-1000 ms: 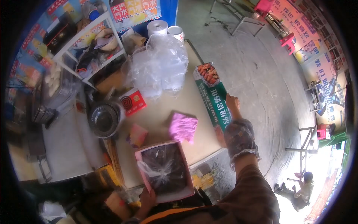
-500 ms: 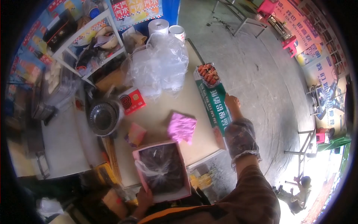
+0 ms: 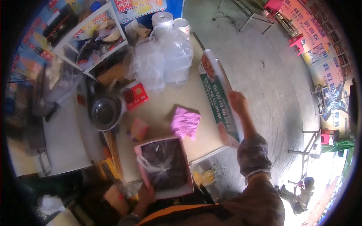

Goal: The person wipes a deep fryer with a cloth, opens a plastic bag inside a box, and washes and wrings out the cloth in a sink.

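My left hand (image 3: 146, 193) grips the lower left corner of an open pink box (image 3: 190, 177), which holds something dark under clear plastic (image 3: 166, 165). My right hand (image 3: 238, 102) is closed at the right edge of a long green printed box (image 3: 217, 100) lying along the table's right side. A pale strip, blurred, stands up along that box's right edge; whether my fingers pinch it is too smeared to tell. On the table (image 3: 203, 141), a crumpled pink-purple piece (image 3: 186, 122) lies above the pink box, with a smaller pinkish piece (image 3: 139, 129) to its left.
Clear plastic bags (image 3: 164, 60), white rolls (image 3: 162, 19), a red box (image 3: 134, 95) and foil bowls (image 3: 105, 113) stand on the table. A white rack (image 3: 90, 41) is at the upper left. A person (image 3: 302, 196) sits far off at the lower right.
The food-pictured piece at the far end of the green box has shifted or tilted, and a pale strip now rises along its right edge. My right hand has moved slightly right.
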### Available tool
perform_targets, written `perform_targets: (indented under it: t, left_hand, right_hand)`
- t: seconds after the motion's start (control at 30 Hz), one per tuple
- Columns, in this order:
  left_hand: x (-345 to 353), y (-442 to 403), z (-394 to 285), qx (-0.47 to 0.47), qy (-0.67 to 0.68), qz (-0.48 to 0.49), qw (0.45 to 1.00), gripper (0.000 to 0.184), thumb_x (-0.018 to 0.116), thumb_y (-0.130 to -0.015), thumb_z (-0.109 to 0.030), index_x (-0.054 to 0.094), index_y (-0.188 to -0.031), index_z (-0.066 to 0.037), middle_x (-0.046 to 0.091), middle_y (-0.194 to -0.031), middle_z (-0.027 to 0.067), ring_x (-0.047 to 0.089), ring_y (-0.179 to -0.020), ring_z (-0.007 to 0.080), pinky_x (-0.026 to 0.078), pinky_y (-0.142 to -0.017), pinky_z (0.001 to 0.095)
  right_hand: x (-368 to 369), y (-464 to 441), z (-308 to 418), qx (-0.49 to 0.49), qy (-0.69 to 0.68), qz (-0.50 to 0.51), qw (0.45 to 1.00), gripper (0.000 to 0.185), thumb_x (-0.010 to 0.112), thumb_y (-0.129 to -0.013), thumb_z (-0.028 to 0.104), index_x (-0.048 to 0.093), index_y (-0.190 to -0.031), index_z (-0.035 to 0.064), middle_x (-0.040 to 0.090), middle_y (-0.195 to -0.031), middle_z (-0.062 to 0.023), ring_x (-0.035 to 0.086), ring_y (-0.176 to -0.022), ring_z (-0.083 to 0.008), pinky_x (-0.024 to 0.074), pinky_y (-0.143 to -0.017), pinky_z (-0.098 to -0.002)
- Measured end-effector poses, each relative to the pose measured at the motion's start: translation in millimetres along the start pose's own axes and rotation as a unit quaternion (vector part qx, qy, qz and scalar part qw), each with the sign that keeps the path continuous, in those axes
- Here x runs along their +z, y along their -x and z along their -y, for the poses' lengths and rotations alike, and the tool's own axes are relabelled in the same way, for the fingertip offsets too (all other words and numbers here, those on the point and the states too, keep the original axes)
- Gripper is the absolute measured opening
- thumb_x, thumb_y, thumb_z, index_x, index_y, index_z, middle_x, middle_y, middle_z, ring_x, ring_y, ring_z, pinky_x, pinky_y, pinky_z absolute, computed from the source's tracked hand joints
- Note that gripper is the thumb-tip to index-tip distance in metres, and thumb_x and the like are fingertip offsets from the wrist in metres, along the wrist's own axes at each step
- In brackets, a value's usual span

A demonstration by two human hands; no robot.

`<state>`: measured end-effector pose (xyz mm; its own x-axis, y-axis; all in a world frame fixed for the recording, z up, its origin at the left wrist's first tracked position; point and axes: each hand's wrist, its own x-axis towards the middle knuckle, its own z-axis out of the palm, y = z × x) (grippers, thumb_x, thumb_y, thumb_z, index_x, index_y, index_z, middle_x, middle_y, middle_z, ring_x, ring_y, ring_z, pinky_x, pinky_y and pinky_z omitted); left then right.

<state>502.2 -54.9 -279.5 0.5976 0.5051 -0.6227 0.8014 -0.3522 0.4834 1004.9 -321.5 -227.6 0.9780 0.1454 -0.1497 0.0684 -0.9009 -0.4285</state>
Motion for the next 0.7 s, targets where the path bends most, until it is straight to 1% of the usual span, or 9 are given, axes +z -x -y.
perform_targets:
  t: [0.03,0.07,0.13,0.17,0.2,0.3,0.37,0.53,0.7]
  left_hand:
    - [-4,0,-4,-0.004,0.008,0.009,1.000,0.044,0.049,-0.080,-0.032,0.053,-0.110,-0.001,0.060,-0.094,0.0238,0.057,-0.090,0.0406,0.044,-0.078,0.0461]
    - [-7,0,-8,-0.008,0.015,0.018,1.000,0.044,0.050,-0.080,-0.033,0.053,-0.110,-0.001,0.061,-0.093,0.0236,0.058,-0.090,0.0401,0.044,-0.077,0.0458]
    - [-13,-4,-16,-0.069,0.044,0.062,0.995,0.045,0.050,-0.080,-0.035,0.054,-0.108,-0.001,0.061,-0.090,0.0236,0.058,-0.089,0.0397,0.045,-0.076,0.0452]
    - [-15,-5,-17,-0.097,0.057,0.083,0.990,0.045,0.050,-0.080,-0.036,0.054,-0.107,-0.001,0.062,-0.089,0.0236,0.058,-0.089,0.0394,0.045,-0.075,0.0449]
    - [-13,-9,-11,-0.080,0.060,0.083,0.991,0.044,0.049,-0.080,-0.036,0.054,-0.106,0.000,0.062,-0.088,0.0238,0.058,-0.089,0.0396,0.045,-0.074,0.0445]
    - [1,-17,21,-0.055,0.071,0.096,0.991,0.044,0.048,-0.081,-0.037,0.055,-0.103,0.000,0.062,-0.087,0.0244,0.058,-0.088,0.0403,0.045,-0.073,0.0438]
    - [2,-20,35,-0.069,0.076,0.117,0.988,0.044,0.047,-0.082,-0.038,0.055,-0.102,0.000,0.061,-0.086,0.0248,0.058,-0.087,0.0412,0.045,-0.072,0.0440]
    - [36,-35,107,-0.044,0.133,0.105,0.985,0.046,0.048,-0.081,-0.041,0.056,-0.100,0.001,0.062,-0.084,0.0236,0.060,-0.085,0.0406,0.045,-0.072,0.0445]
    - [34,-36,127,0.061,-0.067,0.128,0.988,0.046,0.050,-0.080,-0.041,0.057,-0.101,-0.001,0.061,-0.085,0.0193,0.059,-0.082,0.0373,0.045,-0.069,0.0436]
  right_hand:
    - [36,7,-12,-0.079,-0.156,-0.059,0.983,0.030,0.052,-0.086,0.034,0.063,-0.100,0.0098,0.065,-0.089,-0.0115,0.062,-0.085,-0.0303,0.0486,-0.074,-0.0380]
    - [39,24,11,-0.050,-0.169,0.051,0.983,0.031,0.057,-0.083,0.033,0.062,-0.101,0.0084,0.064,-0.093,-0.0132,0.061,-0.088,-0.0313,0.0480,-0.075,-0.0387]
    - [74,57,35,-0.121,-0.141,0.111,0.976,0.040,0.057,-0.082,0.031,0.054,-0.116,0.0100,0.060,-0.099,-0.0188,0.059,-0.093,-0.0331,0.0463,-0.079,-0.0411]
    - [99,59,35,-0.210,-0.094,0.109,0.967,0.055,0.056,-0.084,0.024,0.036,-0.132,0.0085,0.059,-0.105,-0.0195,0.059,-0.094,-0.0318,0.0459,-0.080,-0.0395]
    - [109,63,43,-0.163,-0.028,0.128,0.978,0.060,0.056,-0.082,0.024,0.031,-0.135,0.0104,0.053,-0.114,-0.0236,0.052,-0.105,-0.0361,0.0408,-0.087,-0.0435]
    - [163,56,26,-0.161,-0.034,0.112,0.980,0.064,0.057,-0.082,0.025,0.027,-0.137,0.0130,0.047,-0.120,-0.0233,0.048,-0.107,-0.0375,0.0385,-0.089,-0.0461]
    - [185,62,23,-0.172,0.057,0.054,0.982,0.066,0.057,-0.081,0.025,0.026,-0.137,0.0134,0.047,-0.118,-0.0224,0.047,-0.109,-0.0374,0.0405,-0.086,-0.0484]
    - [159,78,42,-0.151,0.106,0.067,0.980,0.066,0.057,-0.081,0.024,0.025,-0.138,0.0155,0.044,-0.121,-0.0193,0.044,-0.113,-0.0359,0.0391,-0.088,-0.0493]
    - [174,68,5,-0.193,0.080,0.031,0.977,0.064,0.056,-0.082,0.024,0.025,-0.137,0.0153,0.044,-0.122,-0.0148,0.043,-0.114,-0.0331,0.0306,-0.097,-0.0482]
